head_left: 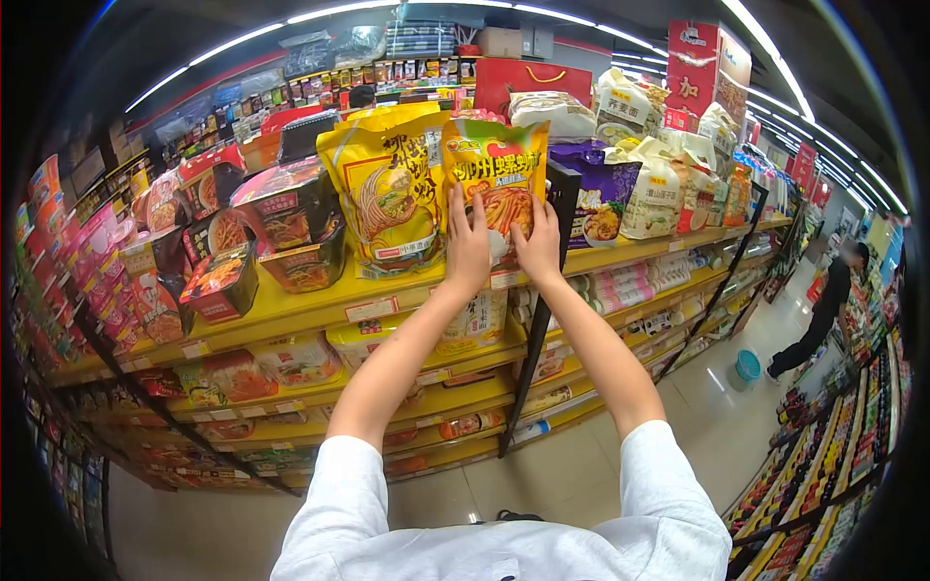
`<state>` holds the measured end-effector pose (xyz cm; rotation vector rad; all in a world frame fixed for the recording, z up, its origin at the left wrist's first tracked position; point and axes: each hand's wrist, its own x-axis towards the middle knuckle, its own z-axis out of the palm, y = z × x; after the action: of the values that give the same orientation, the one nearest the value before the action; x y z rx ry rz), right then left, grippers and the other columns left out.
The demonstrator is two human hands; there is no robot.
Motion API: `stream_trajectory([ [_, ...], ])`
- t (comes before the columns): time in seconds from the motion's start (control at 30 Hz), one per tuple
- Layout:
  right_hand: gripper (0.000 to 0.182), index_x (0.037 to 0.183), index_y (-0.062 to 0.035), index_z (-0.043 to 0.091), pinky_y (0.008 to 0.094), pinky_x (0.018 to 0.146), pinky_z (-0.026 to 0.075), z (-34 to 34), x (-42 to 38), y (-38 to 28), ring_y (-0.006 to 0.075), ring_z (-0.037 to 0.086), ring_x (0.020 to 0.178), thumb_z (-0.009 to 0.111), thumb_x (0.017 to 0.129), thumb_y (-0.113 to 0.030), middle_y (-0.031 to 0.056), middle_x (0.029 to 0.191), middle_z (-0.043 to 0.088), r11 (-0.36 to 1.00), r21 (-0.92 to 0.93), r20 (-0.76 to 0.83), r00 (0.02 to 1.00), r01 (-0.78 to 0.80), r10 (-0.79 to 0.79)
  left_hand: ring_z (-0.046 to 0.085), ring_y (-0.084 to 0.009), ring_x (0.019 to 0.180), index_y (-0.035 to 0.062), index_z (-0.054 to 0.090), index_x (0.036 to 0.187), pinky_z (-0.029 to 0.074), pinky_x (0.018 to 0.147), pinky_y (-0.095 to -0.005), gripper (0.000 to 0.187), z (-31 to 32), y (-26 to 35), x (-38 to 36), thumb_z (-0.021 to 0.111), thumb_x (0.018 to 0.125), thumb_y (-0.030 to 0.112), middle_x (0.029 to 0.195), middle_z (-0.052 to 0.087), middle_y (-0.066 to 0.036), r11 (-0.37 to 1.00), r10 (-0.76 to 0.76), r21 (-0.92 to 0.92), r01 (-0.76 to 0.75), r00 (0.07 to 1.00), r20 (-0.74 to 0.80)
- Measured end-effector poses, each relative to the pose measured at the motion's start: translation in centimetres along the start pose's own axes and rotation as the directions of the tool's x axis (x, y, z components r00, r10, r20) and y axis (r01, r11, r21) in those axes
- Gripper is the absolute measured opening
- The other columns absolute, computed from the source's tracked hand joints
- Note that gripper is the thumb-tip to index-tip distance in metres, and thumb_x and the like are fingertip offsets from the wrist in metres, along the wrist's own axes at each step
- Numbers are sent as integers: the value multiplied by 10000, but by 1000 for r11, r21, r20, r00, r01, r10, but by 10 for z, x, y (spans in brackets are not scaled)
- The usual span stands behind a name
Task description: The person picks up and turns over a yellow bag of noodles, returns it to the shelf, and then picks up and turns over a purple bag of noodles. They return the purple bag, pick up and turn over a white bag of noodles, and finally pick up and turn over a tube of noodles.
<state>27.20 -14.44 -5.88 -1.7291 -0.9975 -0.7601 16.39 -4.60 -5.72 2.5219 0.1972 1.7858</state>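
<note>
A yellow and green noodle packet [498, 160] stands upright on the top shelf, its front toward me. My left hand [468, 247] is on its lower left side and my right hand [539, 244] on its lower right, so the packet sits between them. Fingers of both hands lie across its front; part of the print is covered. Close beside my left hand is a larger yellow noodle packet [389, 189]. To the right of my right hand, past a black shelf post, stands a purple noodle packet [603, 198].
Bowl noodle boxes [294, 218] are stacked along the shelf at left. White noodle bags [654, 194] stand at right. Lower yellow shelves [465, 373] hold more packets. In the right aisle a person in dark clothes [828, 300] walks near a teal bucket [747, 366].
</note>
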Motion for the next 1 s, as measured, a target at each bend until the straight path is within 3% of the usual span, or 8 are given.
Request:
stream_trajectory([
  [0.23, 612, 1360, 51, 366, 423, 1065, 307, -45, -93, -24, 414, 359, 1283, 617, 829, -123, 259, 1385, 355, 986, 141, 45, 994, 92, -99, 172, -480, 1372, -79, 357, 1341, 230, 1087, -565, 657, -66, 41, -49, 589, 735, 23, 1467, 204, -287, 995, 56, -88, -46, 992, 116],
  [0.37, 516, 1302, 21, 450, 421, 1018, 377, -86, -231, 12, 395, 446, 1212, 589, 807, -26, 230, 1270, 485, 988, 133, 337, 934, 73, -115, 248, -460, 1356, -12, 446, 1301, 298, 1082, -497, 566, -99, 50, -148, 579, 751, -7, 1452, 288, -244, 922, -130, -334, 195, 969, 209],
  [0.47, 244, 1025, 0, 609, 360, 708, 519, -125, -367, 59, 306, 642, 754, 627, 795, -80, 168, 834, 639, 965, -22, 436, 867, -260, 243, 315, -411, 1343, 7, 522, 1210, 309, 1083, -454, 454, -110, 67, -272, 579, 761, -31, 1413, 361, -241, 721, -345, -420, 551, 811, 473],
  [0.5, 162, 930, -3, 637, 351, 638, 521, -146, -405, 63, 297, 639, 649, 613, 808, -108, 155, 717, 635, 848, -209, 533, 671, -486, 516, 373, -386, 1313, 23, 549, 1167, 346, 1061, -437, 405, -112, 72, -326, 578, 764, -15, 1399, 386, -225, 731, -381, -337, 593, 764, 521],
  [0.63, 177, 832, 22, 679, 324, 585, 511, -209, -573, 131, 184, 644, 611, 620, 789, -139, 119, 677, 660, 612, -407, 537, 364, -678, 761, 561, -380, 1055, 27, 613, 1080, 458, 918, -411, 343, -153, 108, -498, 613, 743, 91, 1106, 594, -229, 583, -456, -105, 805, 432, 778],
  [0.73, 164, 752, 14, 687, 332, 574, 505, -210, -524, 141, 160, 634, 602, 618, 782, -131, 102, 646, 658, 299, -410, 418, 114, -862, 901, 594, -361, 970, 25, 616, 1074, 481, 863, -403, 319, -178, 119, -494, 588, 771, 121, 1031, 620, -206, 469, -367, -2, 883, 196, 909],
  [0.83, 243, 596, -15, 625, 318, 501, 445, -167, -465, 201, 140, 557, 525, 584, 801, -140, 74, 574, 609, 529, -302, 391, 403, -793, 828, 590, -358, 981, 32, 620, 1074, 478, 865, -413, 294, -164, 108, -469, 552, 815, 151, 1036, 625, -195, 652, -137, -80, 754, 220, 966],
  [1.0, 51, 835, -8, 624, 241, 589, 436, -113, -241, 185, 84, 496, 621, 593, 819, -45, 20, 676, 573, 822, 218, 143, 851, -526, 506, 578, -376, 1016, 36, 621, 1079, 471, 881, -428, 288, -131, 89, -424, 555, 828, 160, 1073, 618, -205, 733, -134, -137, 666, 339, 931],
])
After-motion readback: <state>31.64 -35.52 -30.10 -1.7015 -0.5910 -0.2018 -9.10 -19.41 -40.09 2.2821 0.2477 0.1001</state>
